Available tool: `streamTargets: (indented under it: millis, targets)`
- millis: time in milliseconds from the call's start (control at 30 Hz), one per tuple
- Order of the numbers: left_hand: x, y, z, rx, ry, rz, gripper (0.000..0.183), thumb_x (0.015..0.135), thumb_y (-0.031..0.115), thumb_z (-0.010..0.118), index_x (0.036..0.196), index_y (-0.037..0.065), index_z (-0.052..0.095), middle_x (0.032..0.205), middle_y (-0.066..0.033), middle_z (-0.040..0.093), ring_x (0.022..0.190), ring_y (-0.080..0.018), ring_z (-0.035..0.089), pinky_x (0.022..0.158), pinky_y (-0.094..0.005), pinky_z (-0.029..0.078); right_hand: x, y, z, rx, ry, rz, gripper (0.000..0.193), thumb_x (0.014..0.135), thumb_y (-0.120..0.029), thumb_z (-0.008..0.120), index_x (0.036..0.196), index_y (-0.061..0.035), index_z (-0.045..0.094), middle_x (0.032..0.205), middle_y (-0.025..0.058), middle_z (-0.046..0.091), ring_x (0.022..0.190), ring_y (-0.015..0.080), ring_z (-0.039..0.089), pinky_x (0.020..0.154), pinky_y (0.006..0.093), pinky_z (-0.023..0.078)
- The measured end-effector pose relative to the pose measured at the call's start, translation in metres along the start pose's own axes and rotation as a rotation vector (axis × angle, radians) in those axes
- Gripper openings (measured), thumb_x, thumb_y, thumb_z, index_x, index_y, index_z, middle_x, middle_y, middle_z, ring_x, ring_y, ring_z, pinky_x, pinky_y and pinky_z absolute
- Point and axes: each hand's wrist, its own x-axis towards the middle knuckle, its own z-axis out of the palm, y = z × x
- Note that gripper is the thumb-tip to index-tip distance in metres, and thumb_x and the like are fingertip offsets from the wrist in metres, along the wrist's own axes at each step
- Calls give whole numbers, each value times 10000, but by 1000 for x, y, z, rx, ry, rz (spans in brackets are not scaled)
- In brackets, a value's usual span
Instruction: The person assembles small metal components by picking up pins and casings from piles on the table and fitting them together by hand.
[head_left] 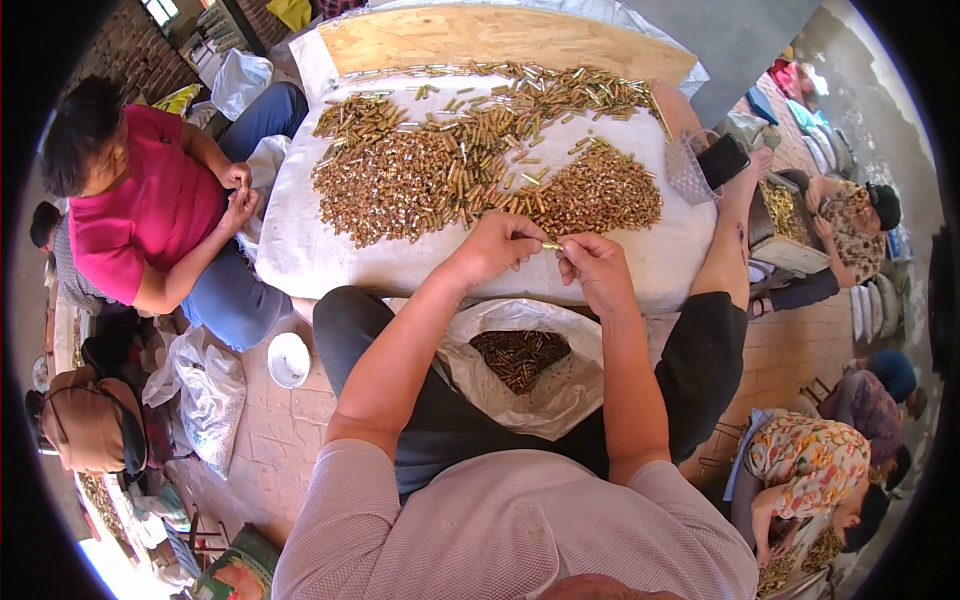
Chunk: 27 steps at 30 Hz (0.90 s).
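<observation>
1. the left hand (497,247) hovers above the near edge of the bench, its grip pinched together, thumb and forefinger clamped on one end of a small brass-coloured piece (551,245).
2. the right hand (596,268) meets it from the other side; its grip is also closed, fingertips pressed on the other end of that piece.
3. the piece is thus held between the two hands, just nearer the person than the metal heaps.
4. the bench (285,225) wears a white cloth; on it lie a broad left heap (375,190) and a smaller right heap (610,190) of similar little metal pieces, with loose ones strewn between and behind.
5. a wooden board (500,40) stands along the far edge of the bench.
6. below the hands, an open whitish sack (570,415) sits between the person's thighs, with darker metal pieces (515,360) inside.
7. at the right edge of the bench, a black phone (722,161) is beside a pale basket (688,172).
8. to the left sits a co-worker (150,205) in a pink top, hands close together; what they hold is too small to tell.
9. a white bucket (289,360) stands on the floor near a filled plastic bag (212,400).
</observation>
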Motion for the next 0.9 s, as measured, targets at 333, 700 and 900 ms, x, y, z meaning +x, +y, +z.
streamTargets:
  millis: [333,700,900]
  targets:
    - [-4,2,13,-219,-18,-25,119,894,10,661,996,-36,702,798,-58,681,611,-91,573,529,-242,479,4,23,-9,438,-87,111,149,898,-187,714,942,-70,632,806,37,635,638,100,544,535,219,434]
    - [-5,-2,21,-218,39,1,117,894,27,673,996,-18,708,750,-34,644,615,-83,546,533,-239,470,5,23,-12,392,-106,76,163,893,-194,724,915,-78,611,783,28,621,627,100,542,529,222,435]
    - [-5,6,17,-146,-4,4,137,900,33,665,1022,-13,710,789,-35,664,623,-78,548,533,-240,469,1,17,-9,351,-55,81,175,883,-185,735,963,-59,644,773,27,636,628,117,582,528,237,458]
